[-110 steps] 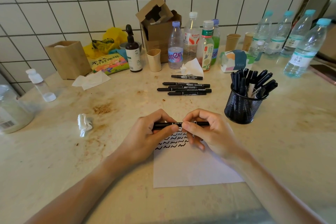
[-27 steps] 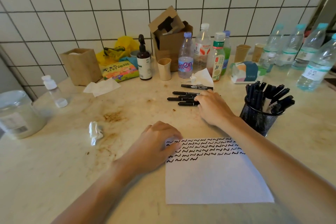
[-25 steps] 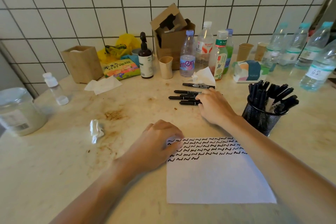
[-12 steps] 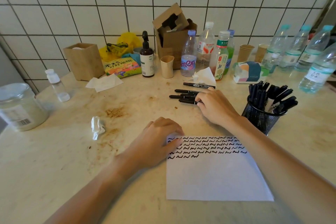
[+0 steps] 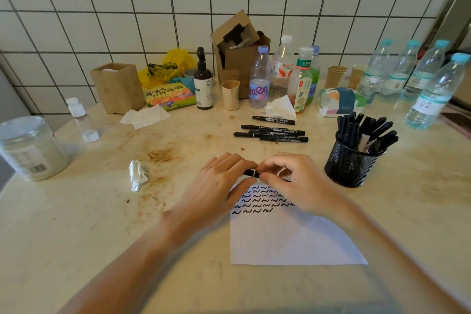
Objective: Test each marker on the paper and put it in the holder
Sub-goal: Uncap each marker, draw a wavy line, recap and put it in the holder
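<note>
Both hands met over the far edge of a white sheet of paper (image 5: 293,239) that lay flat on the stained beige stone counter (image 5: 76,224). The left hand (image 5: 219,186) and the right hand (image 5: 293,183) held 1 slim black marker (image 5: 252,173) between them, level and crosswise above the paper's top edge. The left grip was closed on the marker's left end, thumb under and fingers curled over it. The right grip pinched the other end between thumb and fingertips. Only a short black stretch of the barrel showed between the 2 hands, with a thin pale line across it; whether the cap was on or off could not be told.

The upper part of the paper carried 5 rows of short black squiggles (image 5: 260,201), the lowest row shorter than the others.

Beyond the hands, 5 more black markers (image 5: 272,132) lay loose on the counter, roughly parallel, 1 set slightly apart behind the rest. To the right of the hands stood a round black wire-mesh holder (image 5: 349,166), upright and crowded with black markers leaning outward.

A crumpled white tissue (image 5: 137,173) sat to the left of the hands. Clear plastic bottles, a brown cardboard box (image 5: 237,58) and paper cups lined the white tiled wall.
</note>
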